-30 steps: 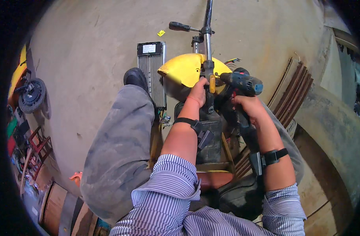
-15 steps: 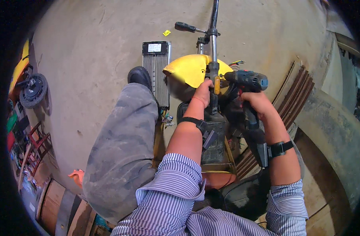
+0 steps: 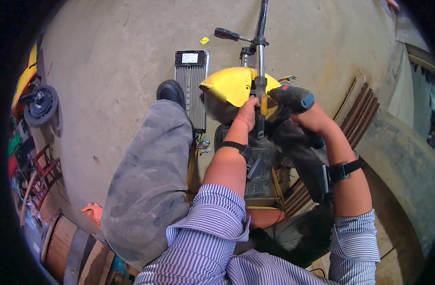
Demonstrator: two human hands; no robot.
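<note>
My left hand (image 3: 247, 115) is closed round the lower end of a metal fork leg (image 3: 260, 61), beside its small orange reflector (image 3: 264, 104). My fingers are partly hidden behind the tube. A curved yellow mudguard (image 3: 230, 85) sits around the fork, just ahead of that hand. In my right hand (image 3: 315, 118) I grip a black and blue cordless drill (image 3: 293, 97). Its nose points left at the fork leg beside the reflector; the exact contact at the tip cannot be made out. A black-handled screwdriver (image 3: 227, 34) lies across the fork's far end.
A finned metal controller box (image 3: 190, 90) lies on the floor by my left shoe (image 3: 171, 91). Under my forearms stands a black ribbed case (image 3: 259, 171). Rusty metal strips (image 3: 362, 111) lie at right, near a large curved panel (image 3: 402, 147). A wheel (image 3: 40, 107) is at far left.
The drill has turned in my right hand and its rear end has swung slightly left and nearer. My right forearm has shifted outward. My left hand keeps its hold on the fork leg.
</note>
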